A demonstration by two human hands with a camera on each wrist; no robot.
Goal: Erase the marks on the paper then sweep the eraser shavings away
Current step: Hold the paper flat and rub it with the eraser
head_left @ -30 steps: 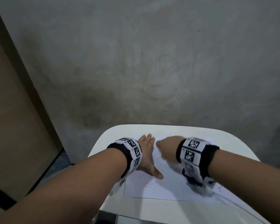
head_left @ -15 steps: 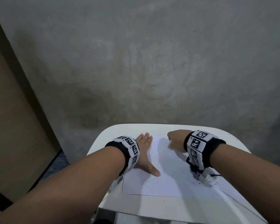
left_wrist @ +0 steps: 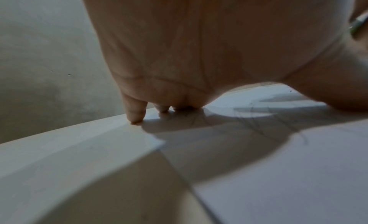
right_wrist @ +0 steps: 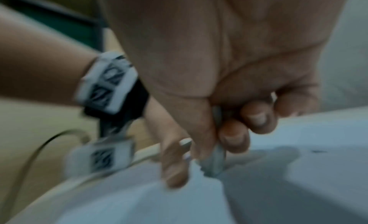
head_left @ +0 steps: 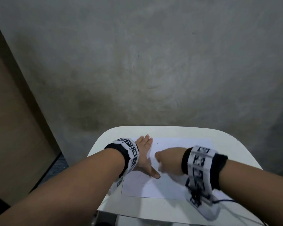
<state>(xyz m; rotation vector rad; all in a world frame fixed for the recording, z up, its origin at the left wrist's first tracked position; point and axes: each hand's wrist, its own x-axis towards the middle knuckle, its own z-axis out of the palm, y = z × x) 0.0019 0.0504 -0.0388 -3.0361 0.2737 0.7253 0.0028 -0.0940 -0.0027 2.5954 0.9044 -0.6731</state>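
A white sheet of paper [head_left: 162, 188] lies on a small white table [head_left: 153, 207]. My left hand [head_left: 145, 150] rests flat on the sheet's left part, fingers straight and thumb spread out. In the left wrist view the fingertips [left_wrist: 135, 114] press down near the paper's [left_wrist: 278, 172] edge, and faint pencil marks [left_wrist: 259, 117] cross the sheet. My right hand [head_left: 167, 162], blurred, is a fist just right of the left thumb. The right wrist view shows its fingers [right_wrist: 235, 133] curled round a greyish eraser [right_wrist: 216, 161] whose tip touches the paper [right_wrist: 298, 180].
The table has rounded corners and stands close to a grey concrete wall [head_left: 153, 70]. A brown wooden panel [head_left: 10, 128] rises at the left. A thin cable [head_left: 224, 200] trails from my right wrist band over the table's near right side.
My right hand swung from the paper's middle out to the far right, then came back left and nearer, close to the left thumb. The left hand has stayed flat on the sheet.
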